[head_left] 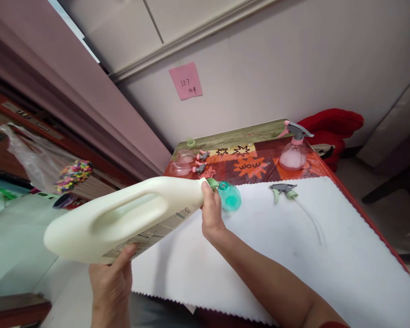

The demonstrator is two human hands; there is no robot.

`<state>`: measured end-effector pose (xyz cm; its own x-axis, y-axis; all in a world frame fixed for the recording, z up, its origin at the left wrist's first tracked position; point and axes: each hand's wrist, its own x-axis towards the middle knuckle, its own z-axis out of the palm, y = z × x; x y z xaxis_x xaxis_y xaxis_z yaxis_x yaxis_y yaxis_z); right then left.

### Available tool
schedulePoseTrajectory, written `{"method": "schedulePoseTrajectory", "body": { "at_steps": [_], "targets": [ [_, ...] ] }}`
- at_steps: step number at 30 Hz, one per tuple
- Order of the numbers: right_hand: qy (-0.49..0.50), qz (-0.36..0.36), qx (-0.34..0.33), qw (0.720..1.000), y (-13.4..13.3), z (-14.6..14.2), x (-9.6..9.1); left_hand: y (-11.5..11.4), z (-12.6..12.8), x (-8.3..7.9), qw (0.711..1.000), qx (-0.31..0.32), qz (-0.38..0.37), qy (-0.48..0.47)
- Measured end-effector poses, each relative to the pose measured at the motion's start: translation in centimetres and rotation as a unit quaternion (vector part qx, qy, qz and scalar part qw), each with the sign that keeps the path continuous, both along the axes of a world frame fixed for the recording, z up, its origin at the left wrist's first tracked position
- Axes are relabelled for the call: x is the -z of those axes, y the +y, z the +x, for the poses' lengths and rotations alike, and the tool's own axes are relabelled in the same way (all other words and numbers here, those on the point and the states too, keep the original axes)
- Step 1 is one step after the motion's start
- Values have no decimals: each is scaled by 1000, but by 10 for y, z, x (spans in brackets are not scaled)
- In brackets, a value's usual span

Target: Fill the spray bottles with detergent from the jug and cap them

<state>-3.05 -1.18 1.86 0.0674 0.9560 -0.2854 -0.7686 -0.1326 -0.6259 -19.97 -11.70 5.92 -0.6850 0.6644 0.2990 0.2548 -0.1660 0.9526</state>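
Note:
A large cream jug with a moulded handle (177, 191) is tilted almost flat, its neck pointing right. My left hand (111, 278) grips its underside near the base, thumb over the label. At the neck, my right hand (212, 212) is wrapped round it. The jug's green spout (212, 183) comes up to the mouth of a small teal bottle (230, 198), which stands upright on the white cloth. Whether liquid is flowing I cannot tell. To the right lies a grey and green spray head (287, 190) with a thin dip tube (310, 221).
A clear spray bottle (293, 157) of whitish liquid stands at the back right. Two clear spray bottles (182, 168) lie at the back left, near a pale green cap (190, 142). A white scalloped cloth (259, 255) covers the table's front. A pink note (186, 81) is on the wall.

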Motion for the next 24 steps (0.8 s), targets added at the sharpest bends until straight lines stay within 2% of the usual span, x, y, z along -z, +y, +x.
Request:
{"method": "schedulePoseTrajectory", "body": {
  "at_steps": [24],
  "targets": [
    [4, -6, -5, 1000, -1, 1, -1, -2, -1, 1, 1000, 4, -2, 8]
  ]
}}
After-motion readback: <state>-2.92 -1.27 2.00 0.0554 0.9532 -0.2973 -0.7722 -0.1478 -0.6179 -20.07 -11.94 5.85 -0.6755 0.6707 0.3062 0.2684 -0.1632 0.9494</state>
